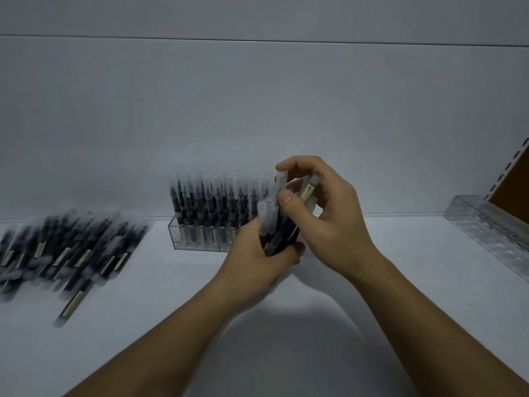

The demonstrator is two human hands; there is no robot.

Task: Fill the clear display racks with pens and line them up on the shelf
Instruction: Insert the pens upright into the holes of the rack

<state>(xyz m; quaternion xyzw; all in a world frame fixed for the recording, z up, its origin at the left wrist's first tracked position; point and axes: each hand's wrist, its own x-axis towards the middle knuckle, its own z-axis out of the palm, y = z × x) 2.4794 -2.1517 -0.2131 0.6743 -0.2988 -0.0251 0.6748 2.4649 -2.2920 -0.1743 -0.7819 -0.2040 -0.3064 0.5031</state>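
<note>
At the shelf's (372, 282) back edge a rack (200, 242) holds upright pens (211, 202). Before it the left hand (257, 259) grips a bundle (272, 224), the right hand (332, 213) pinching one pen (280, 181). A second rack (492, 233), empty, lies at the right edge.

Clear glossy plastic rack (200, 242)

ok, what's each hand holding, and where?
Left hand grips a bundle of pens round their lower barrels; right hand pinches a pen by its clear cap.
</note>
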